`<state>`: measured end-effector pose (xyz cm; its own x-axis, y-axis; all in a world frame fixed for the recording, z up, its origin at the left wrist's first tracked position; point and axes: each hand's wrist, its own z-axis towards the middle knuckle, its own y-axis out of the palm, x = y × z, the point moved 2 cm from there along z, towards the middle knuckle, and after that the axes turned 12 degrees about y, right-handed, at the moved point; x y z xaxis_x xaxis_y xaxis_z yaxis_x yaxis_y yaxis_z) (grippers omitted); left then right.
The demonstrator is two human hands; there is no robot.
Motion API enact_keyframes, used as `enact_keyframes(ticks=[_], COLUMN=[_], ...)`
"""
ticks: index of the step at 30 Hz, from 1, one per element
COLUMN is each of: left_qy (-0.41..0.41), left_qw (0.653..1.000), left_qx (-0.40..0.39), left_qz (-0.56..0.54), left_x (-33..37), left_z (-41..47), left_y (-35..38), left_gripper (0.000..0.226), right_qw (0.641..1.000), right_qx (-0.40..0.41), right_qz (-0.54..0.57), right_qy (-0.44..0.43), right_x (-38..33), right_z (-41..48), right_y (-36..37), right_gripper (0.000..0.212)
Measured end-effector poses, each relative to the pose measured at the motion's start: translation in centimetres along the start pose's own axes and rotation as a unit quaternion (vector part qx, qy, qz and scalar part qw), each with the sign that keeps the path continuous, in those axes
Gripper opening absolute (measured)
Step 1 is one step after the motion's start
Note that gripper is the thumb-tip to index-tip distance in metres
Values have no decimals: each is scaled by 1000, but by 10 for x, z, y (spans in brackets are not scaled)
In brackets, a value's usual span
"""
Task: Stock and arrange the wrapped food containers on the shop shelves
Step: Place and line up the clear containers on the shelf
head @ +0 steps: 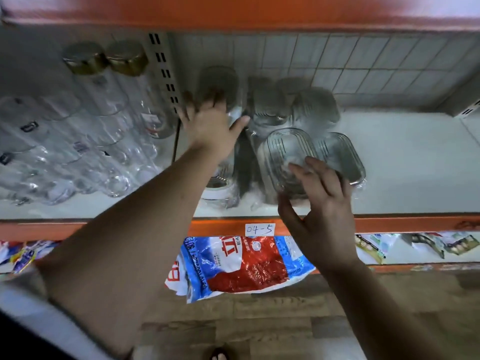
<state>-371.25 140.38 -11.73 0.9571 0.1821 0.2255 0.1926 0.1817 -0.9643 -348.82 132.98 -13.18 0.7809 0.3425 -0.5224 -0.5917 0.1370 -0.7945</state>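
Head view: the hands are apart, both reaching onto the white shelf (402, 165).

The left hand (213, 126) is stretched far in towards the back. Its fingers are spread against a tall wrapped container (218, 84) and the thumb is splayed out towards the right hand. The hand is blurred, so I cannot tell whether it grips the container or only touches it.

The right hand (319, 198) is nearer the shelf's front edge. It holds a wrapped oval container (285, 152), with the fingers spread over the top and the thumb curled round the near end.

A second oval container (340, 157) sits just beside it, beyond the right hand's fingers. More wrapped round containers (314, 107) stand behind these two, between the hands and the tiled wall (363, 61).

Outward of the left hand, past a slotted upright (163, 63), stand gold-lidded bottles (85, 58) and rows of clear glasses (52, 152).

Below the right hand's wrist, a label (259, 229) reading "04-5" is stuck on the orange shelf edge. Under that label, between the two forearms, a red, white and blue bag (239, 266) hangs over the lower shelf's edge above the wooden floor (233, 320).
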Motion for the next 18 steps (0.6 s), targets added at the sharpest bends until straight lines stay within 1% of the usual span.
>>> enact_keyframes(ticks=[1, 2, 4, 6, 8, 9, 11, 13, 16, 18], left_qy=[13, 34, 87, 134, 159, 167, 170, 169, 162, 156], left_qw=[1000, 999, 993, 980, 969, 968, 972, 977, 979, 980], left_qx=[-5, 11, 73, 146, 186, 183, 152, 126, 119, 119], left_qz=[11, 15, -11, -34, -44, -47, -49, -43, -34, -26], left_x=[-1, -2, -4, -3, -2, -2, -3, -4, -4, -3], left_z=[-6, -12, -31, -58, -82, -90, -99, -102, -104, -105], left_y=[3, 3, -2, -6, -5, -3, 1, 6, 11, 12], left_gripper=[67, 64, 56, 42, 29, 26, 26, 30, 28, 25], right_qw=[1000, 1000, 999, 998, 998, 998, 999, 999, 994, 990], right_qx=[8, 17, 33, 43, 43, 46, 44, 29, 12, -32], right_qz=[4, 9, 23, 42, 53, 45, 12, -30, -106, -141], right_qy=[0, 0, 4, 5, 4, 1, -7, -6, -5, -3], right_x=[-1, -1, -1, -2, -6, -9, -14, -19, -23, -24], right_z=[1, 3, 9, 21, 40, 51, 73, 95, 124, 137], right_y=[0, 0, 0, 0, 4, 7, 14, 23, 35, 45], right_gripper=[46, 45, 44, 42, 39, 37, 35, 39, 46, 45])
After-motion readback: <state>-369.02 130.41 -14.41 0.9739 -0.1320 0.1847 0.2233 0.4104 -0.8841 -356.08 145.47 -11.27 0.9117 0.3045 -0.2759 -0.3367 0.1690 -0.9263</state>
